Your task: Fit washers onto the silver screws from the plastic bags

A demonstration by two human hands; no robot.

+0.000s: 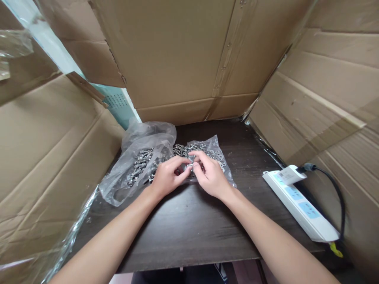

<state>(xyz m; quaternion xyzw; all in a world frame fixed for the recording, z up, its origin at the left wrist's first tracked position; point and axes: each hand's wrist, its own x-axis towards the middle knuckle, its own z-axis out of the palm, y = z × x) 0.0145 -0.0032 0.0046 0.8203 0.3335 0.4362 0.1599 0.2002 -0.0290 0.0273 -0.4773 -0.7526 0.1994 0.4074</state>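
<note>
My left hand (167,176) and my right hand (209,173) meet over a dark wooden table (189,225), fingertips pinched together on a small metal bolt (190,165). Just behind them lie two clear plastic bags. The left bag (139,165) holds several metal bolts. The right bag (216,152) holds several small metal washers or nuts. Both hands rest partly on the bags' near edges.
Cardboard panels wall the table: left (44,157), back (183,59) and right (325,98). A white power strip (299,205) with a white plug and black cable (334,185) lies at the right edge. Clear plastic film (74,236) runs along the left edge.
</note>
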